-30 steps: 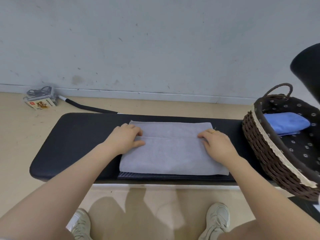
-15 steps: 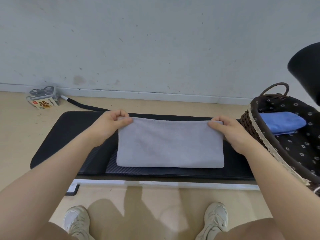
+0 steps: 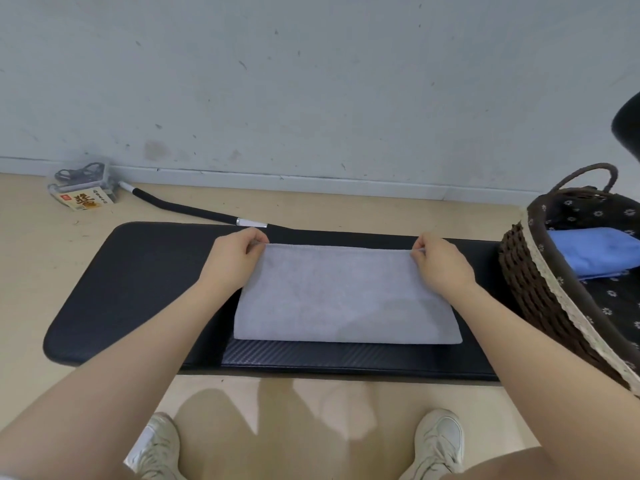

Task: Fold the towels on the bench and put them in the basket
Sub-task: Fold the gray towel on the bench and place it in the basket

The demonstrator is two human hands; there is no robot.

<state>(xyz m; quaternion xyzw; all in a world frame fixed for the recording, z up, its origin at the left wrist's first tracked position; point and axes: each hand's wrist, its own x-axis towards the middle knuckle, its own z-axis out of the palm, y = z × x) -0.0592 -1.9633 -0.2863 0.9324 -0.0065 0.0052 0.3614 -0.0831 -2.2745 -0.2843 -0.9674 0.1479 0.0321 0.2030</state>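
1. A person is standing over a black bench, both bare arms reaching forward and down.
2. A grey towel is lying folded flat on the middle of the bench, its near edge sitting close to the bench's front rim.
3. The left hand is pinching the towel's far left corner, fingers curling round the fabric edge.
4. The right hand is pinching the far right corner in the same way, thumb and fingertips closing on the hem.
5. The far edge of the towel is running straight and taut between the two hands.
6. A dark wicker basket with a flower-print lining is sitting at the right end of the bench, just beside the towel.
7. A blue towel is lying folded inside the basket.
8. On the floor by the wall, a small box is lying next to a black pole that is reaching toward the bench's far side.
9. Two pale shoes are showing below the bench's front edge.
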